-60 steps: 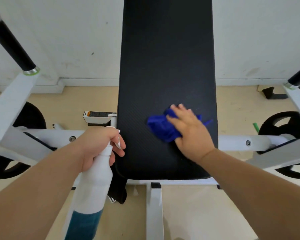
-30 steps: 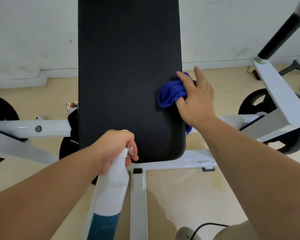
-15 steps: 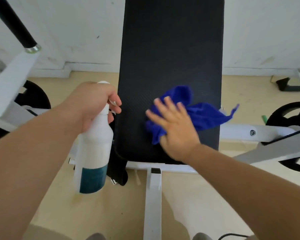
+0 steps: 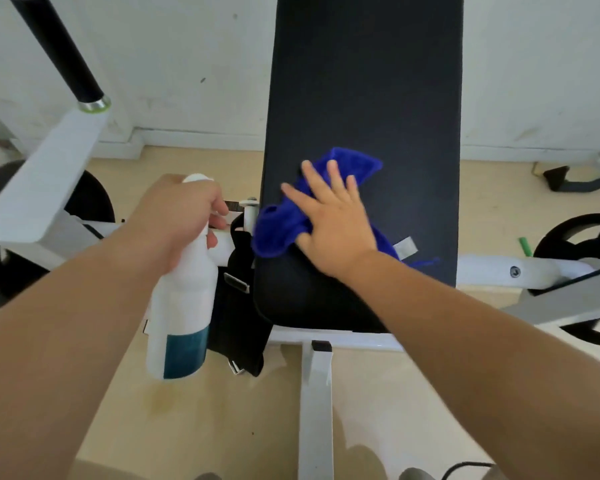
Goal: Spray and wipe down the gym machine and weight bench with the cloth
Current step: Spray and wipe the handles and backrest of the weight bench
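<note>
Step in hand: wiping black bench pad [image 4: 361, 98], near-left part. Right hand [image 4: 333, 216] flat, fingers spread, pressing blue cloth [image 4: 278, 230] on pad. Left hand [image 4: 177, 216] grasping spray bottle [image 4: 181, 306] left of pad. Next likely: sweep cloth toward far end, even pressure.

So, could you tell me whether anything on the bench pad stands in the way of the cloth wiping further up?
Nothing visible does. The right hand presses the cloth on the bench pad, and the pad above it is bare up to the picture's edge. A black strap hangs beside the pad's left edge, not on it.
</note>
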